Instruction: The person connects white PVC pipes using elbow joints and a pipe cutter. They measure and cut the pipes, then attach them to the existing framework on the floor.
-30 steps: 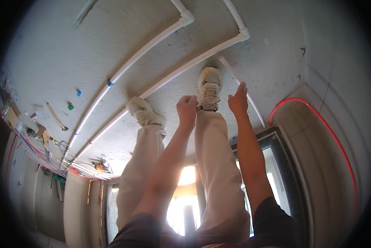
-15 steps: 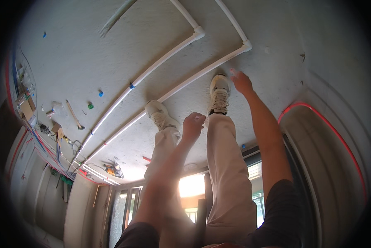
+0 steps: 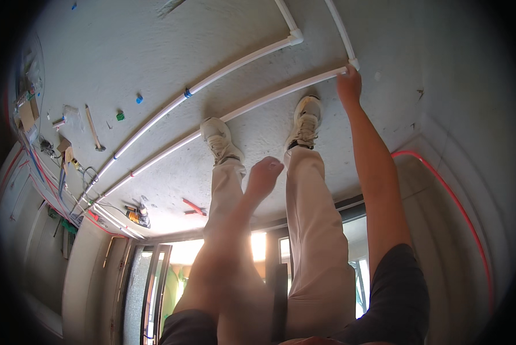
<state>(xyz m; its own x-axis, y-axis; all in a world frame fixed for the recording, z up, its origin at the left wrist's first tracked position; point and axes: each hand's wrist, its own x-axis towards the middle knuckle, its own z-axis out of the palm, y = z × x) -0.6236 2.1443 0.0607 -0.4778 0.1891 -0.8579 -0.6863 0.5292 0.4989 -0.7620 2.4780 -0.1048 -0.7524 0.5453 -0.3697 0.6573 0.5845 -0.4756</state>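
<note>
Two long white plastic pipes run across the grey floor, each bending at an elbow. My right hand [image 3: 349, 87] reaches out to the bend of the nearer pipe [image 3: 281, 93], its fingers closed about the white pipe elbow [image 3: 354, 63]. The fingertips are partly hidden there. My left hand [image 3: 264, 176] is raised between my knees, fingers curled in. What it holds, if anything, cannot be made out. The farther pipe [image 3: 235, 64] has its own elbow [image 3: 295, 37] and a blue band [image 3: 188, 92].
My shoes [image 3: 216, 137] stand beside the nearer pipe. Leftward lie a hammer [image 3: 94, 129], a green piece [image 3: 120, 115], a blue piece [image 3: 139, 99], and a yellow-and-black power tool [image 3: 138, 217]. A red conduit [image 3: 453, 192] curves along the right wall. Cables [image 3: 42, 167] run at the far left.
My right hand has moved forward from beside my right shoe to the nearer pipe's elbow and closed there. My left hand stays curled in about the same place. The view has shifted slightly.
</note>
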